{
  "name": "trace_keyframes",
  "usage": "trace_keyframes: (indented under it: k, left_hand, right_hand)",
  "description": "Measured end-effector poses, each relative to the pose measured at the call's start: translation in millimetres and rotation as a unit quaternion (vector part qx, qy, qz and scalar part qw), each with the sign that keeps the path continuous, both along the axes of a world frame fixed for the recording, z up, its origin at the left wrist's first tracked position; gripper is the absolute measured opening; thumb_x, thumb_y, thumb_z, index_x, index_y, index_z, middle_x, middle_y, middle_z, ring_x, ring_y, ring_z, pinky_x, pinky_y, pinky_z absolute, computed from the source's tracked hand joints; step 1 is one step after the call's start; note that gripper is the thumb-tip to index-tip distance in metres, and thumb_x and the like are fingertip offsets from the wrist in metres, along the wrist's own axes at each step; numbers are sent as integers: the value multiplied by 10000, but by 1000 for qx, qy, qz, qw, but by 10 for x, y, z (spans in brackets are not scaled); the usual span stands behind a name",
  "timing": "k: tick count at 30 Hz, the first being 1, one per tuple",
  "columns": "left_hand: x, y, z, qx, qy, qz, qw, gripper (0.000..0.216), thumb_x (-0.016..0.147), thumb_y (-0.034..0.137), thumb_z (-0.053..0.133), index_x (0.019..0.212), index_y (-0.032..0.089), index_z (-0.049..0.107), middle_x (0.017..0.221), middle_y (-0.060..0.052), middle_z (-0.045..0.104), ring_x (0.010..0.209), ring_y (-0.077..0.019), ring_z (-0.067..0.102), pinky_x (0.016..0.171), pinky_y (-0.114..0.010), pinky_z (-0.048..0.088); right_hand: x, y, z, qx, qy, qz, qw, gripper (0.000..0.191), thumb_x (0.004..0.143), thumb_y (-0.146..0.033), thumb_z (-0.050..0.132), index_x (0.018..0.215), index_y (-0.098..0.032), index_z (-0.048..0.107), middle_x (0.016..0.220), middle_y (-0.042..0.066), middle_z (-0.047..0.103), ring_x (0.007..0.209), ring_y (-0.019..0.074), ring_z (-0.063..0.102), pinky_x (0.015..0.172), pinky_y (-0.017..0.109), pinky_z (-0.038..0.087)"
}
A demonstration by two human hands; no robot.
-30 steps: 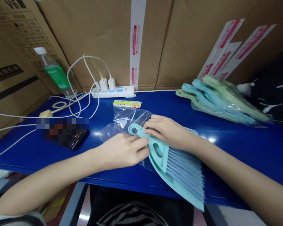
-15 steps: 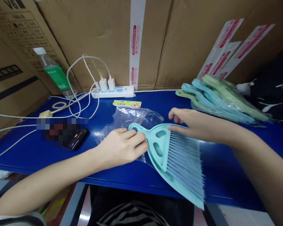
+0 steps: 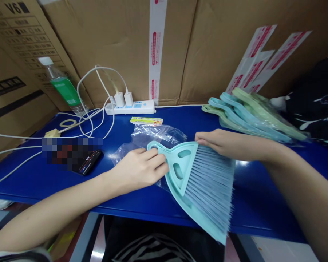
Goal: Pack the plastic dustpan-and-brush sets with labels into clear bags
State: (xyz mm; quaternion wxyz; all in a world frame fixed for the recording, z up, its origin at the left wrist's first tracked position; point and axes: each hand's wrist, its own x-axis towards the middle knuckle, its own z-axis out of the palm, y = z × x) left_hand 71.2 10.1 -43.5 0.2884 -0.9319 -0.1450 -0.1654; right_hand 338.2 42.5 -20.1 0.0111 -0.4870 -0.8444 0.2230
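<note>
A light blue hand brush (image 3: pixel 199 178) nested in a matching dustpan (image 3: pixel 192 213) lies at the front edge of the blue table (image 3: pixel 262 203), its bristles pointing toward me. My left hand (image 3: pixel 140 169) is closed around the handle end of the brush. My right hand (image 3: pixel 218 142) grips the far top corner of the brush head with curled fingers. A clear plastic bag (image 3: pixel 150 140) with a yellow header card (image 3: pixel 146 120) lies crumpled under and behind the handle.
A pile of bagged blue and green brush sets (image 3: pixel 251 114) lies at the back right. A white power strip (image 3: pixel 131 107) with chargers and cables, a green-labelled bottle (image 3: pixel 62 87) and a phone (image 3: pixel 89 162) sit to the left. Cardboard boxes (image 3: pixel 120 43) wall the back.
My right hand left the handle area and moved right to the far corner of the brush head. The brush and dustpan shifted slightly. My left hand stayed on the handle.
</note>
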Motion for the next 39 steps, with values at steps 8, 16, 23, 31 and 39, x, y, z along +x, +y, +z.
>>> trace_keyframes:
  k: [8,16,23,31,39]
  left_hand:
    - [-9,27,39,-9,-23,-15,1000,294,953,45,411,799,176,625,791,23,714,691,-110,631,546,-230,452]
    - [-41,38,97,-44,-20,-57,997,279,979,98,395,820,186,606,822,25,717,750,-90,656,651,-194,521]
    - [0,5,82,-64,-66,-84,992,295,975,82,411,770,180,600,820,39,729,752,-83,673,629,-185,511]
    - [4,-21,44,-188,-74,-105,974,328,976,57,338,832,182,605,866,13,728,816,-91,664,682,-186,507]
    - [-137,144,202,-203,-93,93,970,195,948,170,401,931,173,595,874,-31,690,725,-130,657,600,-219,492]
  right_hand:
    - [-6,-8,44,106,32,7,994,266,926,-250,344,671,-252,423,614,7,556,567,169,532,568,322,386]
    - [-56,11,16,126,43,13,991,244,908,-239,344,675,-255,416,625,7,559,585,171,534,597,326,396]
    - [-169,-33,25,127,75,18,989,252,914,-232,349,693,-249,470,671,23,607,624,177,572,641,339,412]
    - [-239,-20,-84,117,97,-28,988,172,899,-240,339,752,-250,428,645,12,565,593,180,547,589,311,396]
    - [-246,18,-150,113,98,-18,989,174,887,-205,329,733,-248,397,635,-9,536,573,157,496,572,279,361]
